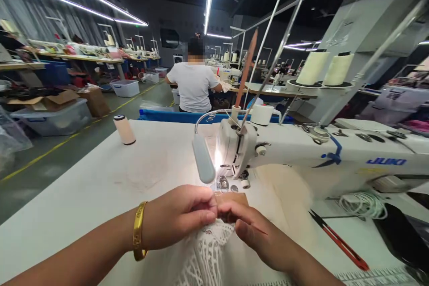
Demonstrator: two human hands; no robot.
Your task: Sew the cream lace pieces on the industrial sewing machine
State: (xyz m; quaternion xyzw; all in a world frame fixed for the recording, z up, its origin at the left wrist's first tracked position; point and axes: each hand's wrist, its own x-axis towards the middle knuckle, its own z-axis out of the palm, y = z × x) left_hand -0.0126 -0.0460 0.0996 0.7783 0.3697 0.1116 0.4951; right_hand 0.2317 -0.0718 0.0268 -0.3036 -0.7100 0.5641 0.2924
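Observation:
White openwork lace [206, 254] hangs down toward me over the table's front, its top edge at my fingertips. My left hand [181, 216], with a gold bangle [139, 231] at the wrist, pinches this edge between thumb and fingers. Facing it, my right hand [250, 230] has its fingers bent against the same edge, fingertips close to the left ones. Just beyond both hands are a brown piece [236, 198] on the machine bed and the needle area of a white sewing machine [278, 138]. A grey lamp [203, 158] lights that spot.
A peach thread cone [124, 130] stands on the white table [83, 178] at the left. Red-handled thread snips [342, 241] lie at the right, near a coiled white cord [362, 205] and a black object [400, 228]. Ahead, a person in a white shirt [194, 85] sits facing away.

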